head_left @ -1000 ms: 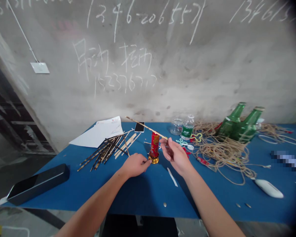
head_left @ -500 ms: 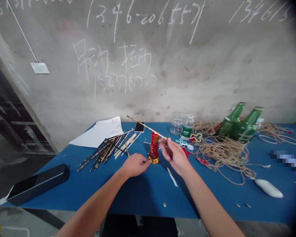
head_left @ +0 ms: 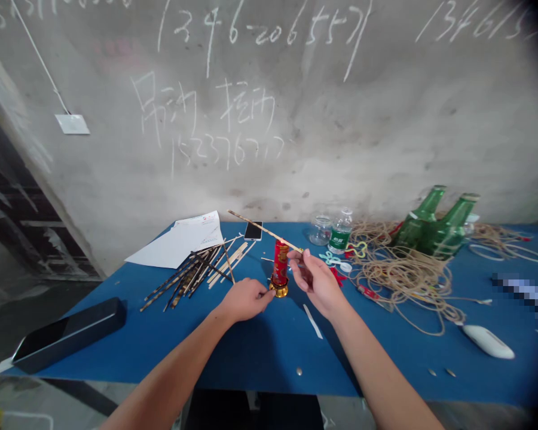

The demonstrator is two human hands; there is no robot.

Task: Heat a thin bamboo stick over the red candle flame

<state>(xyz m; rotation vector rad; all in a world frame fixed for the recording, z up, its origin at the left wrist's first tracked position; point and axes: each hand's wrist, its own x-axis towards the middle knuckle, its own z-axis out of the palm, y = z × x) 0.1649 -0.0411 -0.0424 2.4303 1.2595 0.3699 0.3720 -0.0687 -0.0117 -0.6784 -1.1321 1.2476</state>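
A red candle with gold markings stands upright in a gold base in the middle of the table. Low on its left side, my left hand is closed, thumb and fingertips at the rim of that base. My right hand pinches one end of a thin, dark-mottled stick. The stick slants up to the left, across the candle's top; I cannot tell whether the two touch. Beyond my left hand lies a pile of dark and pale sticks, one of them reaching close to my wrist.
White papers and a phone lie behind the sticks. A black box-shaped device sits at left. To the right are a glass jar, a water bottle, coiled twine and green bottles.
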